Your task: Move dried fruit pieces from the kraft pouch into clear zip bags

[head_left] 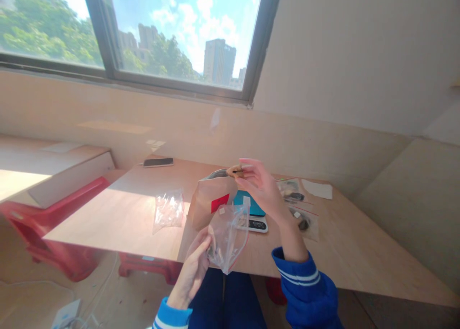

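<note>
Clear plastic is what is held low in the centre of the head view: a small zip bag (pixel 228 238) is gripped at its left edge by the left hand (pixel 194 266), whose fingers are closed on it, and some pale contents can already be made out inside. Just above, at the middle of the frame, a small brown piece (pixel 235 171) is pinched between thumb and fingertips of the right hand (pixel 262 187), raised over the mouth of a brown paper bag (pixel 210 199) that stands on the wooden table (pixel 359 262). A scale (pixel 253 218) with a teal platform is seen behind the zip bag, partly hidden. By the look of it, the filling is partly done: the held piece is not yet in the zip bag, whose top appears unsealed. Right of the wrist, two filled bags (pixel 298 206) lie flat; left of centre, another clear bag (pixel 168 209) rests in sunlight. A phone (pixel 158 162) lies at the table's far edge.
</note>
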{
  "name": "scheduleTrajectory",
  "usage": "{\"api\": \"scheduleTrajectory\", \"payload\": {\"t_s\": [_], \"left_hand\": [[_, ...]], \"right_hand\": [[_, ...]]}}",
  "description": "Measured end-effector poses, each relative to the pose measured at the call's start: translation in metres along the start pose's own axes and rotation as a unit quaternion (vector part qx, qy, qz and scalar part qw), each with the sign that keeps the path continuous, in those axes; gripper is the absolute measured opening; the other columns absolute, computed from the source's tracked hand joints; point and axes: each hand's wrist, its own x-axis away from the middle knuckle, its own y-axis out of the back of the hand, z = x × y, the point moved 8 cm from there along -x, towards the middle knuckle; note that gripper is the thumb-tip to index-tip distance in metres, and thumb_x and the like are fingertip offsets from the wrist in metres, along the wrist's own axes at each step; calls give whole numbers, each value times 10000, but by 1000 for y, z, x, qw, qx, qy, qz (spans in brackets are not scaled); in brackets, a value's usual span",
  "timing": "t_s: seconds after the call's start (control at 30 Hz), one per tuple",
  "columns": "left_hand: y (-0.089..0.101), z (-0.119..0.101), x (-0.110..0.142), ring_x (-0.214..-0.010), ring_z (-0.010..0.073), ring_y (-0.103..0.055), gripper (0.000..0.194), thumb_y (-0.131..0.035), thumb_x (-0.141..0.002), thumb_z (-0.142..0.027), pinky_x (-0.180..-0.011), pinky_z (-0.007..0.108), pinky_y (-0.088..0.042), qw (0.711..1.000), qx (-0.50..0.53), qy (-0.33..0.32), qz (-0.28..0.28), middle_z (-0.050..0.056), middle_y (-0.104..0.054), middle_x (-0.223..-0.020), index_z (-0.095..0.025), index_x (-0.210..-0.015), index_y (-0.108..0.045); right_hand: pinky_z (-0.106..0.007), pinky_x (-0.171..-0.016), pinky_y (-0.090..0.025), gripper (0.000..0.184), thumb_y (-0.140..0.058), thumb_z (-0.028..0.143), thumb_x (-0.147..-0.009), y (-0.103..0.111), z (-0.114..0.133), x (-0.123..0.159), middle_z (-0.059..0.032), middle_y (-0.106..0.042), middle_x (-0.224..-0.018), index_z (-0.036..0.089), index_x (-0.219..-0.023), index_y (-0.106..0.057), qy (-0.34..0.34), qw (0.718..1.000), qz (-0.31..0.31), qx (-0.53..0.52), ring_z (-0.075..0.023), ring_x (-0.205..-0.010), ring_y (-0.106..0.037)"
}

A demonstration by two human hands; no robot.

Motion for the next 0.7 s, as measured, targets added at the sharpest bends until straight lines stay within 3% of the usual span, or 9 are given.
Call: {"api": "scheduleTrajectory", "payload": {"t_s": [0.17, 0.27, 0.33, 0.5, 0.6, 0.7], "left_hand": [[3, 3, -2, -1198, 263, -576, 346, -743, -733, -323, -1018, 370, -424, 1000, -1, -1, 12, 52, -707, -1155, -221, -1059, -687], [6, 2, -3, -1213, 252, -564, 324, -728, -746, -300, -1044, 366, -396, 1000, 5, 0, 14, 39, -705, -1160, -232, -1060, -688], [7, 3, -4, -1223, 255, -555, 319, -716, -748, -279, -1057, 372, -382, 1000, 8, 3, 17, 41, -708, -1152, -227, -1062, -692], [12, 6, -7, -1263, 269, -516, 325, -650, -718, -212, -1062, 382, -380, 998, 62, 11, 19, 50, -708, -1159, -217, -1036, -717], [13, 6, -8, -1300, 269, -475, 400, -601, -650, -148, -1038, 375, -403, 995, 94, 20, 20, 43, -692, -1198, -225, -1024, -723], [10, 5, -7, -1290, 293, -479, 451, -569, -609, -118, -996, 388, -436, 995, 93, 22, 25, 52, -689, -1201, -220, -1021, -721]], "right_hand": [[-375, -961, -480, 298, -551, 212, -889, -31, -4, -29, -68, -647, -1169, 236, -1184, -588, 55, 992, 58, 101, -190, -1051, -614], [-391, -989, -450, 323, -452, 192, -930, -43, -8, -29, -83, -634, -1167, 228, -1220, -589, 74, 979, 98, 160, -197, -1098, -578], [-421, -1029, -406, 358, -427, 208, -943, -45, -9, -26, -100, -599, -1209, 223, -1275, -560, 82, 970, 91, 208, -214, -1166, -527], [-469, -1114, -287, 387, -430, 229, -941, -27, -3, -14, -94, -486, -1350, 249, -1319, -509, 87, 967, 26, 237, -226, -1304, -396], [-410, -1054, -376, 300, -411, 224, -940, -4, 3, 4, -69, -552, -1244, 254, -1184, -584, 63, 983, -7, 173, -205, -1217, -479], [-332, -869, -482, 215, -403, 209, -929, 9, -7, 36, -41, -631, -965, 221, -939, -618, -35, 995, 9, 98, -178, -950, -598]]}}
